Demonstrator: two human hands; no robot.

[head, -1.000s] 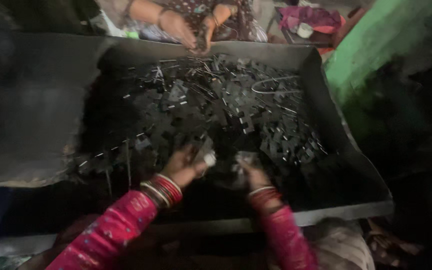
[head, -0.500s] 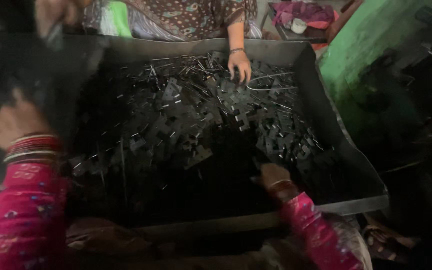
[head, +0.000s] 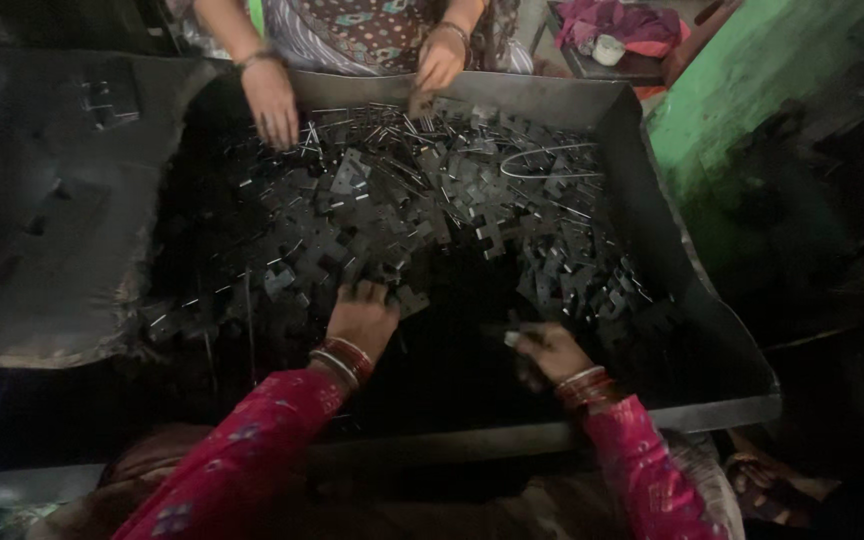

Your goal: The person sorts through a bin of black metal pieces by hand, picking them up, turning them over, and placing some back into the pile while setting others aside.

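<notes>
Cross-shaped metal pieces [head: 402, 235] (arms every way) under both hands [head: 362, 318].

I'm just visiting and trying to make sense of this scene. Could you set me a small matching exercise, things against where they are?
Things:
1. left hand
2. right hand
3. pink cloth
4. green wall

Places:
A. top, beyond the tray
B. right of the tray
C. reaching into the pile of dark cross-shaped metal pieces
D. over the tray's bare near part, fingers curled on a small piece

Pairs: 1-C, 2-D, 3-A, 4-B
</notes>
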